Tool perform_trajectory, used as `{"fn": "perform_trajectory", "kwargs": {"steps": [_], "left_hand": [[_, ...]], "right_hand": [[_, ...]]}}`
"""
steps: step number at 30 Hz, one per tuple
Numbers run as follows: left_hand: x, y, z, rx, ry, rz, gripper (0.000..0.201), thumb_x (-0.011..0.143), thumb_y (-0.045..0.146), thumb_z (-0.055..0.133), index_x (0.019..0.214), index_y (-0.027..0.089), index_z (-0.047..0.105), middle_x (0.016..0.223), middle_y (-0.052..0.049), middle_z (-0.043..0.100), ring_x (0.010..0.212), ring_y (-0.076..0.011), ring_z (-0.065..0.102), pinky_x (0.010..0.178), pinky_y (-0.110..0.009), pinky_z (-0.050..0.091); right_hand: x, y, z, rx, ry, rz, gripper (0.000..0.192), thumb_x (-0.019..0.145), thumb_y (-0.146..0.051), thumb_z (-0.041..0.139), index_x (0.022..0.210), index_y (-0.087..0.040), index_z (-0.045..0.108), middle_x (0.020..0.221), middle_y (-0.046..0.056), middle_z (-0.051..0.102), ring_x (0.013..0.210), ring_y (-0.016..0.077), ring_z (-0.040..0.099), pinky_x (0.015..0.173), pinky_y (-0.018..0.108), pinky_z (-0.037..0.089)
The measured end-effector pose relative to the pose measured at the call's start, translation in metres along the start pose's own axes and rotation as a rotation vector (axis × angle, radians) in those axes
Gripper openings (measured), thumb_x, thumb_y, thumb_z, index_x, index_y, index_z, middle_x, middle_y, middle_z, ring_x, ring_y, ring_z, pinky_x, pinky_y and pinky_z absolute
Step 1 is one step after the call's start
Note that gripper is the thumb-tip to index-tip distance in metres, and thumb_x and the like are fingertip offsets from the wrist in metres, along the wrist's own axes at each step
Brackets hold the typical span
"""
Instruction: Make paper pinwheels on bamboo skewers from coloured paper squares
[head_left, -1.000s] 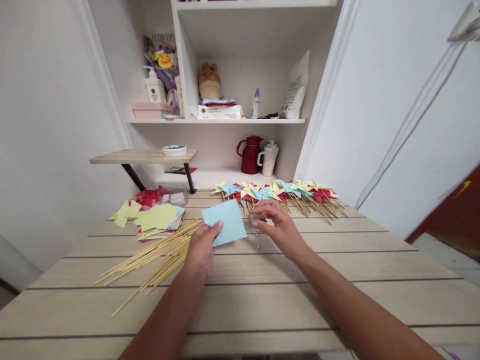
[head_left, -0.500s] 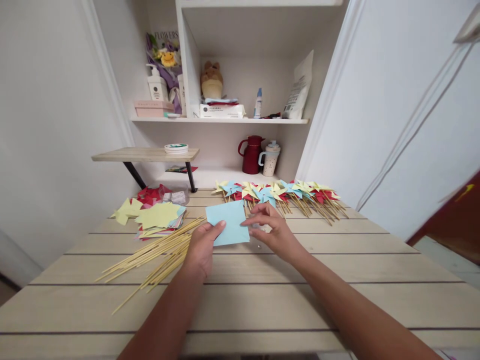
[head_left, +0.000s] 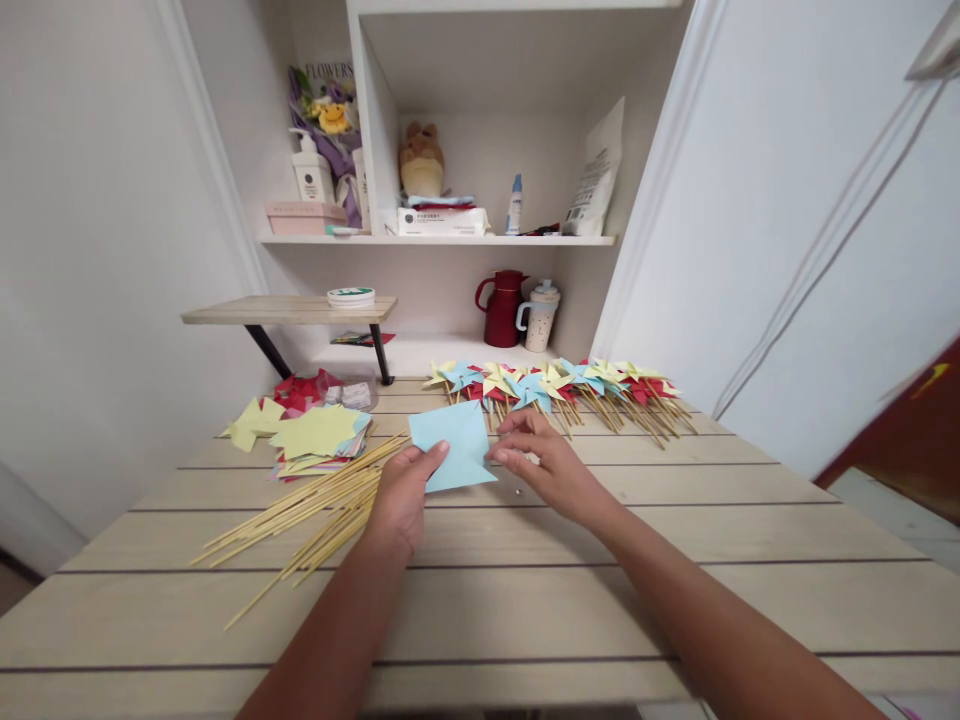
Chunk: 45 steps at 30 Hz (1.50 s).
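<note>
Light-blue square paper sheet (head_left: 454, 446) held just above the bench (head_left: 525, 590), left hand (head_left: 403, 492) pinching its lower edge, right hand (head_left: 546, 462) fingertips at its right corner. Best folded with corners aligned, clear of bamboo skewers (head_left: 315, 512) nearby.

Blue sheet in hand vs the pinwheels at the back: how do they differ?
The blue sheet is flat; the pinwheels are folded into vanes. The sheet has no stick; each pinwheel sits on one. The sheet is pinched by the left hand and touched by the right hand; the pinwheels lie untouched on the table. Both are coloured paper.
</note>
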<state>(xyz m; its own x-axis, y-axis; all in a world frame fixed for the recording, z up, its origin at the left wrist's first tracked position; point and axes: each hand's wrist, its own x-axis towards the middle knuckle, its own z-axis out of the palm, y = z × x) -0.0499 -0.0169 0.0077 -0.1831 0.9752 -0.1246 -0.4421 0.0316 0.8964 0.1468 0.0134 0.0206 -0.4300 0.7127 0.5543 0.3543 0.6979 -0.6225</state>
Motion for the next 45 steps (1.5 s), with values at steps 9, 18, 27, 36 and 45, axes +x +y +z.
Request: {"fn": "perform_trajectory", "kwargs": {"steps": [9,18,27,36,45], "left_hand": [[-0.002,0.0,0.002,0.009,-0.036,-0.019,0.033,0.059,0.031,0.086,0.081,0.011,0.074,0.083,-0.01,0.077,0.072,-0.0201,0.07,0.071,-0.03,0.051],[-0.002,-0.006,0.003,0.094,-0.146,-0.006,0.037,0.061,0.034,0.085,0.09,0.012,0.076,0.089,-0.01,0.077,0.074,-0.0185,0.069,0.075,-0.029,0.049],[0.0,-0.014,0.005,0.121,-0.187,0.016,0.037,0.064,0.037,0.083,0.092,0.014,0.077,0.086,-0.009,0.077,0.071,-0.0174,0.068,0.073,-0.028,0.049],[0.0,-0.015,0.005,0.135,-0.179,0.023,0.037,0.066,0.038,0.082,0.093,0.014,0.077,0.09,-0.01,0.077,0.069,-0.0152,0.066,0.068,-0.025,0.048],[0.001,-0.014,0.004,0.101,-0.165,0.019,0.033,0.067,0.033,0.082,0.092,0.013,0.076,0.094,-0.01,0.077,0.077,-0.0168,0.067,0.077,-0.028,0.048]], "right_hand": [[-0.003,-0.005,0.004,0.001,0.054,-0.16,0.022,0.082,-0.021,0.069,0.1,-0.032,0.074,0.105,0.006,0.048,0.098,0.0221,0.052,0.085,0.04,0.048],[-0.002,-0.005,0.011,0.09,0.07,-0.074,0.003,0.08,-0.028,0.073,0.08,-0.027,0.076,0.099,0.005,0.049,0.092,0.0213,0.053,0.083,0.038,0.047],[-0.001,-0.005,0.014,0.085,0.133,0.037,0.004,0.077,-0.023,0.074,0.073,-0.022,0.074,0.088,0.003,0.052,0.086,0.0192,0.054,0.079,0.035,0.044],[-0.001,-0.006,0.013,0.112,0.113,0.01,0.009,0.076,-0.025,0.076,0.084,-0.027,0.076,0.09,0.003,0.047,0.088,0.0197,0.051,0.081,0.036,0.045],[-0.001,-0.003,0.015,0.175,0.063,0.032,0.006,0.081,-0.028,0.072,0.077,-0.026,0.077,0.093,0.004,0.051,0.092,0.0201,0.053,0.084,0.036,0.045]]}}
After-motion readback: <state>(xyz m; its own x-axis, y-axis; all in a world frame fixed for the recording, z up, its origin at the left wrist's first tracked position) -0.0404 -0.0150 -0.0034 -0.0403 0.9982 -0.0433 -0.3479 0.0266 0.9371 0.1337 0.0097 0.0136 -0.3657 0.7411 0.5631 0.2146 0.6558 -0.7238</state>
